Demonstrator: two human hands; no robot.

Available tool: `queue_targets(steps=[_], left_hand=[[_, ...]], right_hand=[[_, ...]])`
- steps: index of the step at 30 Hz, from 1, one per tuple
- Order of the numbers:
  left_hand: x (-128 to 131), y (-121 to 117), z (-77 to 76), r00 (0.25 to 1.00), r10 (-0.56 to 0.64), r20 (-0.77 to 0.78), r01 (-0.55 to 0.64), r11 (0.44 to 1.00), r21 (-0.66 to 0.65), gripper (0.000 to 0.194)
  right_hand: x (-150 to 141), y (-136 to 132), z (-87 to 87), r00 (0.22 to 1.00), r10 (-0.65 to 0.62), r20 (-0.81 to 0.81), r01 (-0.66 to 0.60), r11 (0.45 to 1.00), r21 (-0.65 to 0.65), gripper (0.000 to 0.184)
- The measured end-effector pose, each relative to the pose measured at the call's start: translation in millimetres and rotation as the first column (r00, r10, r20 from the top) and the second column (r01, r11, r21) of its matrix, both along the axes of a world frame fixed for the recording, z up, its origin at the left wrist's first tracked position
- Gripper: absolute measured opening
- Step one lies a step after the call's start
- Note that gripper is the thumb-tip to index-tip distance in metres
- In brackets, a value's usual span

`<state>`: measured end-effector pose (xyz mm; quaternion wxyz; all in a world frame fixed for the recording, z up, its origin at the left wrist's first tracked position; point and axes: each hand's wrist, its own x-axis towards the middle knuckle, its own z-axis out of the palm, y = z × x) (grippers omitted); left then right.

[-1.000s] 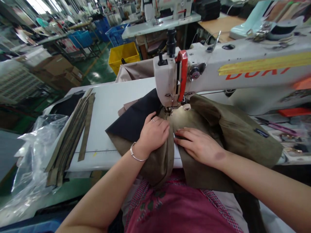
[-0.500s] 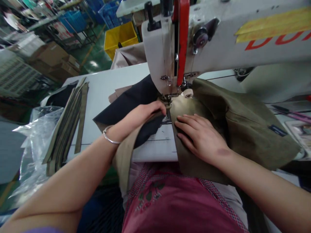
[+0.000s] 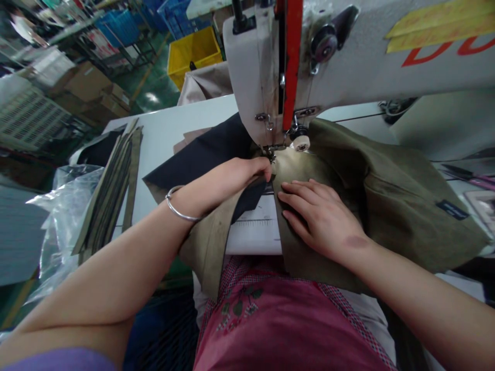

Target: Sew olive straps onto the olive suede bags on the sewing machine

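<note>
Your left hand (image 3: pixel 240 172) pinches olive fabric (image 3: pixel 209 239) at centre; your right hand (image 3: pixel 319 214) lies flat on olive fabric at four o'clock. The machine head (image 3: pixel 249 85) obstructs twelve; fabric strips (image 3: pixel 110 201) lie at nine.

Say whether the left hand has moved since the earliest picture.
Yes, forward: the left hand is now closer to the presser foot.

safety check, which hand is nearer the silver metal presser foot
Left: left hand is just in front of the presser foot; right hand rests on olive fabric, farther right.
</note>
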<state>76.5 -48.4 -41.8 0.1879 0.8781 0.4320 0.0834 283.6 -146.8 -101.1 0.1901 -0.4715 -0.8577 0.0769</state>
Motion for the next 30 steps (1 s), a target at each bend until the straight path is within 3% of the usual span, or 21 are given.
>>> queue_targets(steps=[3, 6, 11, 18, 30], left_hand=[[-5, -28, 0.0, 0.976, -0.155, -0.152, 0.167, 0.984, 0.067, 0.025], [-1, -47, -12.4, 0.971, -0.09, -0.221, 0.14, 0.965, 0.224, 0.039], [5, -62, -34.2, 0.984, 0.004, -0.178, 0.058, 0.938, 0.341, 0.036], [7, -69, -45.5, 0.997, 0.081, -0.016, -0.071, 0.937, 0.342, 0.031], [9, -61, -44.8, 0.995, 0.09, -0.042, -0.069, 0.931, 0.357, 0.033]], right_hand=[[0, 0, 0.2, 1.0, -0.022, -0.02, 0.022, 1.0, 0.0, 0.042], [-1, 0, 1.1, 1.0, -0.027, -0.002, 0.027, 1.0, 0.006, 0.047], [-1, 2, 2.3, 0.999, -0.014, 0.05, 0.013, 1.0, 0.012, 0.041], [-2, 2, 2.9, 0.996, -0.001, 0.093, 0.0, 1.0, 0.012, 0.041], [-1, 10, 3.5, 0.993, -0.005, 0.119, 0.002, 1.0, 0.026, 0.043]])
